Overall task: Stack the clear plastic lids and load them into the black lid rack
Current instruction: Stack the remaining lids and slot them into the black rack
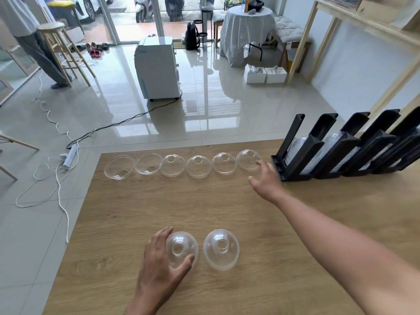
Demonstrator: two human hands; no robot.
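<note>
Nearest the camera, at 6 o'clock, left hand (pixel 162 258) cups the near-left clear domed plastic lid (pixel 181 250), thumb and fingers curled round its rim; dome up, hole on top. Second near clear domed lid (pixel 221 252) sits just beside it at 3 o'clock, apart, untouched. Right hand (pixel 266 179) reaches out toward 1 o'clock, fingers spread and relaxed, holding nothing, fingertips at the edge of the rightmost far-row clear lid (pixel 248 160); contact unclear, motion blur. Far row of six clear lids runs 10 to 1 o'clock across the light wooden table (pixel 136 212); the two leftmost upturned lids (pixel 133 167) lie bowl-side up, the other four dome up. Black slotted plastic lid rack (pixel 341 151) stands at 2 o'clock, a few lids already in its slots.

Risks: thin lids are slippery and light, so a loose left-hand grip could flick the lid away or squash it. Right hand may shove the rightmost lid into its neighbour or the rack base. Upturned pair likely won't nest unless flipped. Both hands working far apart, so attention splits.
</note>
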